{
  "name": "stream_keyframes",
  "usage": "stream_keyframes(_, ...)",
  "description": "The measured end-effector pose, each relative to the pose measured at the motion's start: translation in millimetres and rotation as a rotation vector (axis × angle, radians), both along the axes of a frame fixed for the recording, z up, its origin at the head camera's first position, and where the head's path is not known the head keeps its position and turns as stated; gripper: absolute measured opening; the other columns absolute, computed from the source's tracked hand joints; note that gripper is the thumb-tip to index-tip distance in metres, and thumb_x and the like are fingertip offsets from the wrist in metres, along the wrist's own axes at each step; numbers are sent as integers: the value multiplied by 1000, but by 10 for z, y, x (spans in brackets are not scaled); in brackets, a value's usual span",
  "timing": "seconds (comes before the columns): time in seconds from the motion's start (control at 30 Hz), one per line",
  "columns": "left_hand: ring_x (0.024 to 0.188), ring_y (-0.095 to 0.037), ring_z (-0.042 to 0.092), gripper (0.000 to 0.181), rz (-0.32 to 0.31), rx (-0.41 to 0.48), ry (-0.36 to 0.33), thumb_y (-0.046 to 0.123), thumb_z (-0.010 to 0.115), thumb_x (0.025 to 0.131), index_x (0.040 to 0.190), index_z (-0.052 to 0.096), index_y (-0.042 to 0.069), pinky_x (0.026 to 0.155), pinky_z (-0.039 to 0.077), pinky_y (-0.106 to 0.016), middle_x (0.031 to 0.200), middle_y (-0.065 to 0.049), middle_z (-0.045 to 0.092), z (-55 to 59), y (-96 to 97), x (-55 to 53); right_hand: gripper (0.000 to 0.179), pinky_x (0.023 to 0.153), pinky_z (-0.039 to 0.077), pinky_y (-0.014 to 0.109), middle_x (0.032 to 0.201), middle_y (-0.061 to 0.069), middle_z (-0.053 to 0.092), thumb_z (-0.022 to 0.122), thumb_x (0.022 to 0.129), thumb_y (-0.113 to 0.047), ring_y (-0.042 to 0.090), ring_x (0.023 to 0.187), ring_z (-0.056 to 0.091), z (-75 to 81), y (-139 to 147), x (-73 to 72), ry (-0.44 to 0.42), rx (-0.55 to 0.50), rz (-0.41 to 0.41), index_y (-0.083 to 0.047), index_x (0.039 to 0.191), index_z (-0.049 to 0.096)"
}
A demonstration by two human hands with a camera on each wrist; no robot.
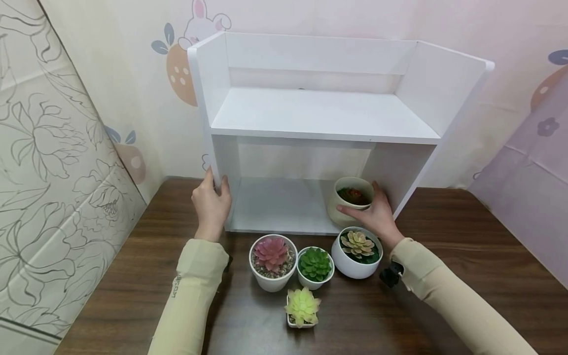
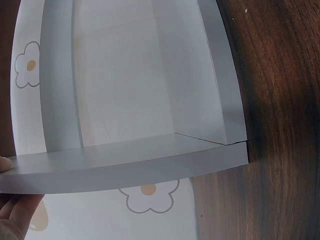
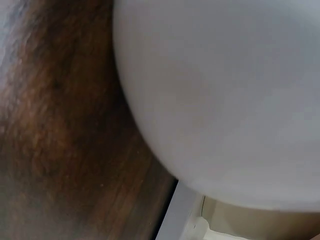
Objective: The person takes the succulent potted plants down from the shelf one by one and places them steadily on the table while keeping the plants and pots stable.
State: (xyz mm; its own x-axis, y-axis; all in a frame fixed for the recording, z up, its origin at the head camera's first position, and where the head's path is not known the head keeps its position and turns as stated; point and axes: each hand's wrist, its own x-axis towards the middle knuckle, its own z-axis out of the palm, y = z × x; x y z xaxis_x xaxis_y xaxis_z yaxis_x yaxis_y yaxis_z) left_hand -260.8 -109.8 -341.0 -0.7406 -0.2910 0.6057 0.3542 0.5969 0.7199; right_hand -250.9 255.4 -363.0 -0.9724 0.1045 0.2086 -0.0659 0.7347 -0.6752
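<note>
A white two-tier shelf [image 1: 326,113] stands on the wooden table. My left hand [image 1: 212,204] grips the front edge of its left side panel, thumb on the inner face; the left wrist view shows fingertips [image 2: 20,212] on that panel. In the lower compartment, at the right, is a cream pot [image 1: 341,215] with a dark reddish succulent inside. My right hand [image 1: 377,214] holds this pot round its right side, the thumb across its front. Just before the shelf sits a round white pot [image 1: 357,268] with a pale succulent; its wall fills most of the right wrist view.
Before the shelf stand a white pot with a pink succulent [image 1: 270,253], a small pot with a green succulent [image 1: 315,265] and a square pot with a yellow-green succulent [image 1: 302,306]. Patterned wall covering [image 1: 111,59] rises behind the dark wooden table [image 1: 133,276].
</note>
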Motion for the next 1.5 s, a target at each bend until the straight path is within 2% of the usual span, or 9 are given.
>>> stream_keyframes(0.43,106,-40,64,29,1,-1,-9,9,55,95,120,59,-4,85,53,-51,116,-26,65,8,-1,-1,113,106,32,59,147,29,30,80,72,-48,45,134,33,-18,-3,-29,5,-28,-32,3,149,15)
stream_keyframes(0.67,107,-39,64,31,3,10,-12,8,56,94,123,58,-3,85,53,-51,118,-24,65,5,-2,-1,107,103,35,58,140,28,37,82,70,-46,43,128,39,-32,7,-17,48,-42,-25,4,146,24)
stream_keyframes(0.87,107,-39,64,31,-2,9,-15,9,55,95,123,58,-3,84,54,-51,118,-24,64,15,1,3,99,101,37,57,135,26,41,83,70,-39,41,122,43,-41,10,26,83,-31,-6,4,142,30)
stream_keyframes(1.13,109,-40,63,33,-4,8,-19,8,55,95,126,56,-2,85,53,-51,121,-24,63,13,6,4,98,100,38,56,131,27,45,86,68,-34,41,118,46,-28,-20,92,119,-31,27,6,139,32)
stream_keyframes(1.5,107,-40,63,32,-3,9,-27,9,55,95,125,57,-2,84,54,-51,119,-25,64,21,5,11,98,96,41,55,130,23,47,85,68,-37,38,116,48,109,-100,215,132,-34,49,2,141,33)
